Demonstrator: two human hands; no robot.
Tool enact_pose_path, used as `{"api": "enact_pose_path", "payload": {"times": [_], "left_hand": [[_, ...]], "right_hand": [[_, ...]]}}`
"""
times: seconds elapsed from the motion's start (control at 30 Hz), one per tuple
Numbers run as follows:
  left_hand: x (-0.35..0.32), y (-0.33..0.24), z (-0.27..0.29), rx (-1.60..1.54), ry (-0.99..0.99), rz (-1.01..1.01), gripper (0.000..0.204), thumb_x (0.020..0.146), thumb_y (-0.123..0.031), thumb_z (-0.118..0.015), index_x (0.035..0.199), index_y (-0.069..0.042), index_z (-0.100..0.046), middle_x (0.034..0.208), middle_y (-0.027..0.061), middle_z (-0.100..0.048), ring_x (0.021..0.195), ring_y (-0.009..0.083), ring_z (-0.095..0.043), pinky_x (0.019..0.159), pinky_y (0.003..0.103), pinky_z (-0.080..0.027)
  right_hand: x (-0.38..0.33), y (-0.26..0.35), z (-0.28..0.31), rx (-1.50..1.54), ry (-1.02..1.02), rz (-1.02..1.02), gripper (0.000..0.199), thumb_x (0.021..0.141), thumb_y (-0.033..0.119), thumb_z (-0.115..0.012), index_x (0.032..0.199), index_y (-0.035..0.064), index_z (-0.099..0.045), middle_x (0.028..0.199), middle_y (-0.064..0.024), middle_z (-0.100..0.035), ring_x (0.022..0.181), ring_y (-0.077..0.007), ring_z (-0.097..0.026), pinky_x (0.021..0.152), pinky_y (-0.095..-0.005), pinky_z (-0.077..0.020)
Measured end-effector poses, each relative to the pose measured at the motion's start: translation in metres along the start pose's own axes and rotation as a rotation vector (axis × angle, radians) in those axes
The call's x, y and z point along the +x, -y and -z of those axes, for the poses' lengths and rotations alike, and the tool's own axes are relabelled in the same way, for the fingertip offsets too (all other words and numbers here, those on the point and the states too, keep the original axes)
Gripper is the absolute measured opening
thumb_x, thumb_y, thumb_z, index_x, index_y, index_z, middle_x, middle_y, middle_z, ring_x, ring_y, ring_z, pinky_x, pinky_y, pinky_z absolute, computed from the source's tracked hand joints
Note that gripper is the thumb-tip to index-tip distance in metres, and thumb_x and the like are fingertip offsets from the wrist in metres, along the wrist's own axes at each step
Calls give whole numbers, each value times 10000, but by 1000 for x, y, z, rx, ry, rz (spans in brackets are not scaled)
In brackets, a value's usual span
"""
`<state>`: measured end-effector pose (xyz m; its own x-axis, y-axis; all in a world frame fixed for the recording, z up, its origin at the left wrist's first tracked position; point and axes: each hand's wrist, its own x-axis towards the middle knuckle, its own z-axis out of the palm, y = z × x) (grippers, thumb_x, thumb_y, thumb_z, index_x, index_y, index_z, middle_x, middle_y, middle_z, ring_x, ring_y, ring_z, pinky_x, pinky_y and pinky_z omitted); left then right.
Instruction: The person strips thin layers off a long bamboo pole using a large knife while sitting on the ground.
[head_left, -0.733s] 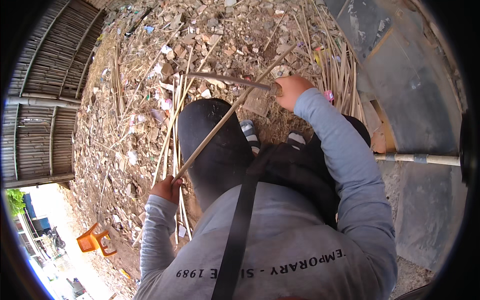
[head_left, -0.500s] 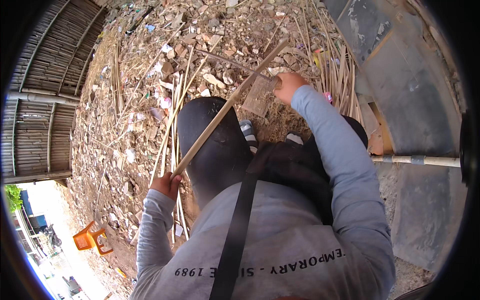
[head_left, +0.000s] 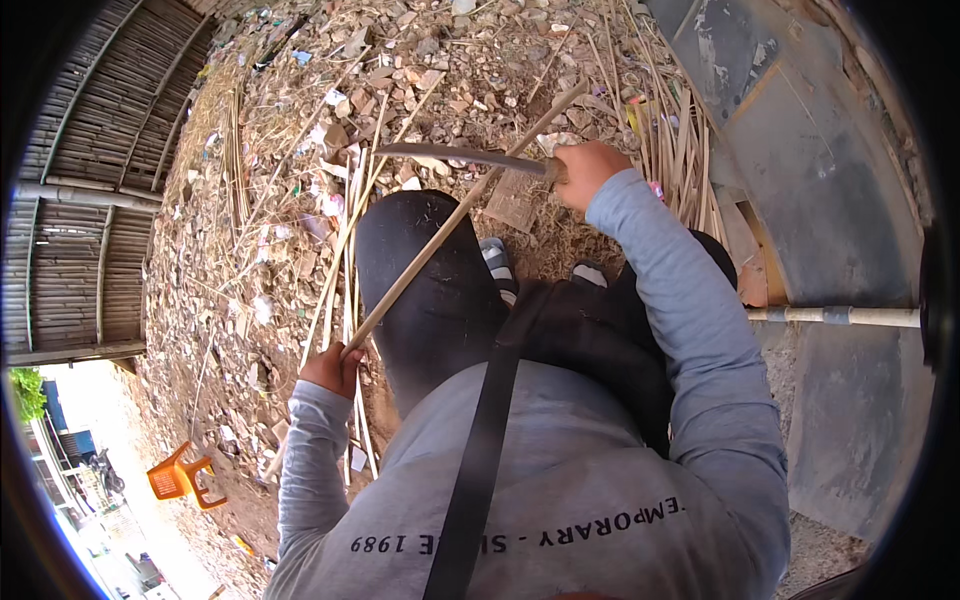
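My left hand [head_left: 331,370] is closed around the near end of a long bamboo strip [head_left: 430,248]. The strip slants away across my left knee, its far end out over the ground. In my right hand [head_left: 590,172] is the handle of a long, slightly curved knife [head_left: 460,154], gripped with the fingers wrapped round it. Its blade points left and crosses the strip near the strip's far part. Whether the edge touches the strip or only passes over it, I cannot tell.
Loose bamboo strips lie left of my knee [head_left: 352,235] and in a pile [head_left: 680,150] at the far right. Stones and litter cover the ground. Grey sheets [head_left: 830,160] lie along the right. An orange plastic chair [head_left: 180,476] and a bamboo-slat wall [head_left: 90,110] are at left.
The knife blade has turned, showing more of its broad face and lying more level. The strip has rolled slightly, looking narrower. My left hand has stayed in place.
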<state>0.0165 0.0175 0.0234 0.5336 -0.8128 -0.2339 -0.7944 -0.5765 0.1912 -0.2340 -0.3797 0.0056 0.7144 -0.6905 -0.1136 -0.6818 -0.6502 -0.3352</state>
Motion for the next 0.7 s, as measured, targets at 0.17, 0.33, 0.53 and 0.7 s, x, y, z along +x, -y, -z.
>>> {"api": "enact_pose_path", "payload": {"times": [0.17, 0.33, 0.53, 0.7], "left_hand": [[8, -11, 12, -20, 47, 9, 380, 940, -425, -522, 869, -59, -597, 643, 220, -595, 628, 449, -592, 559, 505, -467], [1, -10, 13, 0, 12, -9, 344, 932, -390, -542, 850, -59, -590, 647, 218, -611, 640, 437, -615, 570, 505, -477], [11, -10, 15, 55, 36, 28, 335, 937, -383, -533, 896, -63, -623, 663, 204, -630, 631, 417, -625, 581, 495, -501], [-2, 5, 8, 74, 23, 4, 344, 942, -385, -526, 906, -56, -618, 701, 208, -638, 659, 423, -628, 609, 502, -499]], "right_hand": [[16, -35, 3, 63, 59, -262, 393, 764, 214, -651, 1131, 71, -647, 1044, -196, -667, 951, -326, -652, 849, -420, -515], [2, -6, 16, 3, 29, -97, 449, 731, 257, -668, 1139, 72, -640, 1010, -190, -665, 952, -359, -636, 878, -426, -508], [23, -49, -8, 148, 117, -341, 408, 733, 254, -674, 1100, 78, -654, 979, -177, -678, 929, -353, -645, 864, -426, -510], [-1, -12, 3, 124, -50, -175, 374, 738, 241, -668, 1080, 90, -667, 967, -174, -682, 916, -347, -649, 839, -428, -519]]}}
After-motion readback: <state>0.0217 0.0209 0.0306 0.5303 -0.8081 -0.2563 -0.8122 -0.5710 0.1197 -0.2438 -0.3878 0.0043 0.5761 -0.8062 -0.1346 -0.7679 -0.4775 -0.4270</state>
